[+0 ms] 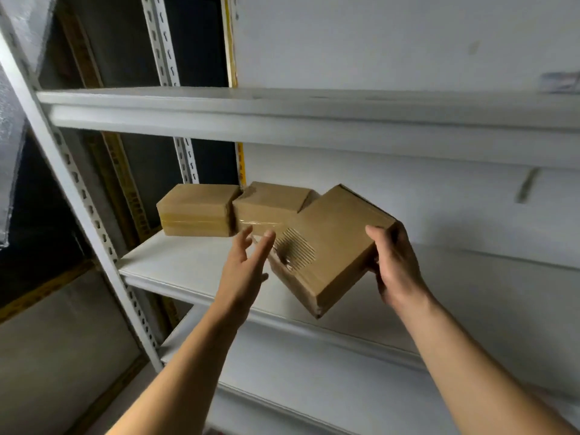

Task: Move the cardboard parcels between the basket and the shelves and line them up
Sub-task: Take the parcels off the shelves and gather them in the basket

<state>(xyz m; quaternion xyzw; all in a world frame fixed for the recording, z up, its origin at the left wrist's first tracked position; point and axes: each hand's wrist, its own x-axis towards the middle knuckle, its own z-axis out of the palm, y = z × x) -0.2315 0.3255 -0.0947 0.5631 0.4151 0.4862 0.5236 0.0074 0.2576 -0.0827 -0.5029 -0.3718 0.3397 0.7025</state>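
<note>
The right hand (396, 265) gripped the tilted parcel (329, 246) at its 3 o'clock edge, above the shelf (175, 265); the left hand (246, 262) hovered open. It looked light, stiff, tape-slick; opposite edges seemed safest.

Brown cardboard parcels (198, 209), one (329, 246) with printed stripes, on white shelves (175, 262)

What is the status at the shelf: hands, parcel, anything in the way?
Right hand grips tilted parcel above the shelf. Left hand open beside it, fingers straight. Two parcels already lined up at left. Nothing blocks the spot beside them.
</note>
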